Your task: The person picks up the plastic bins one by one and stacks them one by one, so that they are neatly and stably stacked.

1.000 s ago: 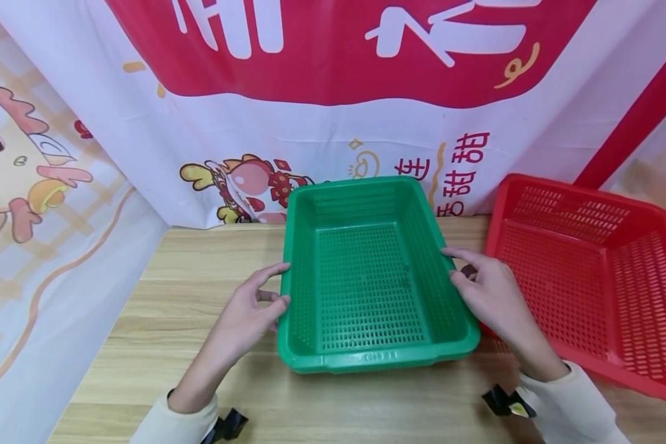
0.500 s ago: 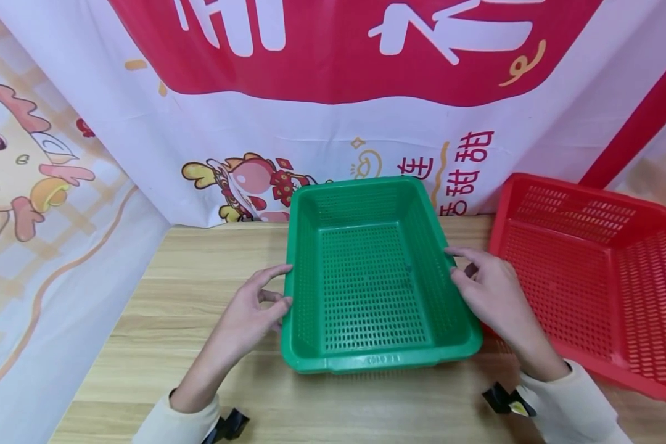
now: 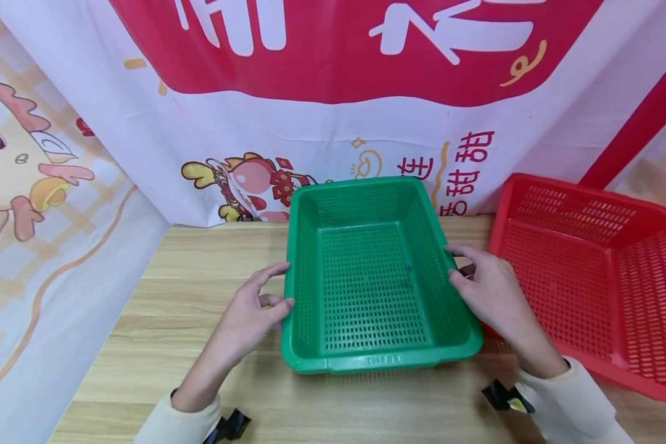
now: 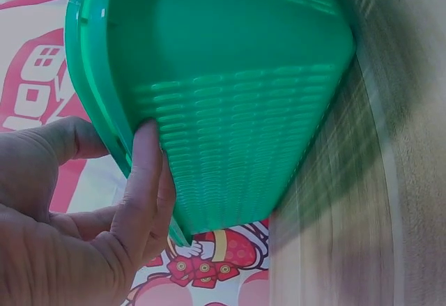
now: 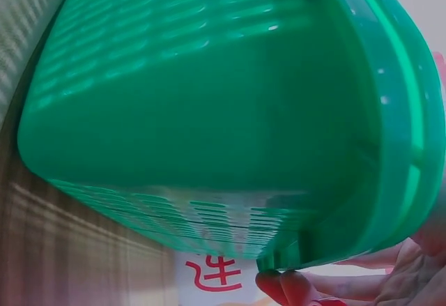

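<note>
A green plastic basket (image 3: 366, 283) with perforated walls and floor sits on the wooden table, nothing inside it. My left hand (image 3: 250, 317) holds its left rim: the thumb lies at the rim's edge, and in the left wrist view the fingers (image 4: 143, 180) reach under the rim against the outer wall. On the opposite side, my right hand (image 3: 491, 293) grips the right rim between thumb and fingers. The right wrist view shows fingertips (image 5: 286, 286) beneath that rim; the basket hides part of this hand.
A larger red plastic basket (image 3: 560, 293) stands close on the right, partly behind my right hand and forearm. Wooden tabletop (image 3: 161, 320) extends to the left and front. A printed cloth (image 3: 333, 135) hangs along the table's back edge, another at the left.
The left thumb has shifted slightly farther onto the rim. The view has moved a little; the green basket and right hand keep nearly the same position.
</note>
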A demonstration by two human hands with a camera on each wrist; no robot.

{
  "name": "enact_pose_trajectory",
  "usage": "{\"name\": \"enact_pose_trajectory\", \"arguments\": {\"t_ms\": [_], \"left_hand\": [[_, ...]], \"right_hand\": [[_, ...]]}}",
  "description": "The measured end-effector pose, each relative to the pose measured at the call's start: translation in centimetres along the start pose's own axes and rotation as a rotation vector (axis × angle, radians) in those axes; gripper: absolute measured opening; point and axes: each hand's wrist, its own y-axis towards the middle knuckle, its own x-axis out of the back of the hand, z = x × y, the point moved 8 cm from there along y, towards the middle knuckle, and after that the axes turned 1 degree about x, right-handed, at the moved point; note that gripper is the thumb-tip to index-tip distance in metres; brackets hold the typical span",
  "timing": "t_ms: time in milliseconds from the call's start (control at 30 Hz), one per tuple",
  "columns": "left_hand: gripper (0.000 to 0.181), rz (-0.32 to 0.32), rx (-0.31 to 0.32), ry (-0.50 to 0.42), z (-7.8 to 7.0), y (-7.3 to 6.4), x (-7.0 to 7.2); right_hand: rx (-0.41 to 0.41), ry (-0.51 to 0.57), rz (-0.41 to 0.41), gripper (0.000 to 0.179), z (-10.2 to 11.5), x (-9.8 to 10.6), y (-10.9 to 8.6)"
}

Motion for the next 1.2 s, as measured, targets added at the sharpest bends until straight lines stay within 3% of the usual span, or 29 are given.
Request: {"name": "enact_pose_trajectory", "arguments": {"t_ms": [767, 1200], "left_hand": [[0.064, 0.008, 0.021, -0.085, 1.0, 0.7, 2.4], [0.063, -0.018, 0.027, -0.040, 1.6, 0.7, 3.7]], "right_hand": [[0.079, 0.032, 0.018, 0.045, 1.6, -1.2, -0.5], [0.098, 0.052, 0.014, 0.044, 2.5, -2.1, -0.5]]}}
